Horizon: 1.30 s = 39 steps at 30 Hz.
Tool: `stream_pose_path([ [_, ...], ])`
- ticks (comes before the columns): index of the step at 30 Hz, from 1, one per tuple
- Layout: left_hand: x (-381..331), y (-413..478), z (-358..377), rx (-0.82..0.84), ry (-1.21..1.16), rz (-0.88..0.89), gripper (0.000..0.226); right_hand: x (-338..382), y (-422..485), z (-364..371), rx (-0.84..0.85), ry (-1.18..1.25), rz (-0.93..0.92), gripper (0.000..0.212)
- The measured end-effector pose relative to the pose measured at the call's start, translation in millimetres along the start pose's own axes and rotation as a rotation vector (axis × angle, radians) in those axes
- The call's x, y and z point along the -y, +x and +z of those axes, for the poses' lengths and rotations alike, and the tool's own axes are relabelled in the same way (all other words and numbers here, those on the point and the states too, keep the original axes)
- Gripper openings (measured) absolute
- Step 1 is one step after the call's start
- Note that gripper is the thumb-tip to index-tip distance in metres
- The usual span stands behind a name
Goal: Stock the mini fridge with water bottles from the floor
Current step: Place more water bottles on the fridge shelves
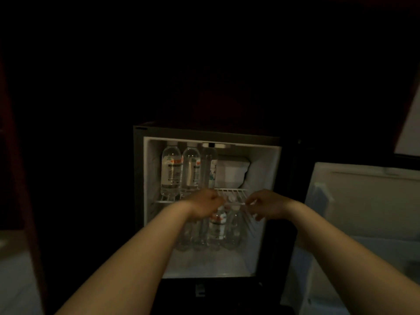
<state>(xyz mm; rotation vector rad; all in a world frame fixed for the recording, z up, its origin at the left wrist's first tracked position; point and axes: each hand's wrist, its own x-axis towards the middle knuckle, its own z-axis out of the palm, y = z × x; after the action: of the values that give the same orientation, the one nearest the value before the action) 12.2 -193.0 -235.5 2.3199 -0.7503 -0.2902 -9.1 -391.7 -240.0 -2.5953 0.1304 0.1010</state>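
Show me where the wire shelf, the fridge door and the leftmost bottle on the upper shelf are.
wire shelf point(234, 193): head view, on its bare wires at the right.
fridge door point(363, 201): head view, on its inner panel.
leftmost bottle point(171, 169): head view, on its label.

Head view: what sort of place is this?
Probably a dim hotel or guest room, though I can't be sure: a small mini fridge set in dark cabinetry, door open, holding only water bottles on its wire shelf.

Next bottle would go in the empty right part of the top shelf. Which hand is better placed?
Right, probably. The right hand sits at the wire shelf's bare right part; the left hand is in front of the three upright bottles. Both seem to touch the shelf's front edge.
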Motion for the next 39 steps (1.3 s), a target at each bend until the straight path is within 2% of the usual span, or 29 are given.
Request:
stream_pose_path([
  [2, -15, -11, 1, 0.099, 0.053, -0.049, 0.041, -8, -23, -8, 0.008, 0.0, 0.059, 0.033],
  [9, -76, -43, 21, 0.172, 0.188, 0.012, 0.052, -25, -105, -37, 0.022, -0.017, 0.087, 0.034],
  [19, -182, -75, 111, 0.342, 0.246, 0.101, 0.055, -80, -224, -73, -0.036, -0.049, 0.184, 0.037],
  [23, -209, -94, 161, 0.421, 0.254, 0.116, 0.057, -116, -275, -71, -0.05, -0.033, 0.272, 0.035],
  [30, -231, -135, 267, 0.526, 0.366, 0.274, 0.05, -190, -381, -43, -0.089, 0.036, 0.437, 0.03],
  [35, -234, -165, 350, 0.638, 0.279, 0.317, 0.048, -241, -466, -9, -0.072, 0.078, 0.596, 0.029],
  [39, -233, -200, 420, 0.734, 0.127, 0.33, 0.035, -281, -527, 35, -0.096, 0.057, 0.733, 0.031],
])
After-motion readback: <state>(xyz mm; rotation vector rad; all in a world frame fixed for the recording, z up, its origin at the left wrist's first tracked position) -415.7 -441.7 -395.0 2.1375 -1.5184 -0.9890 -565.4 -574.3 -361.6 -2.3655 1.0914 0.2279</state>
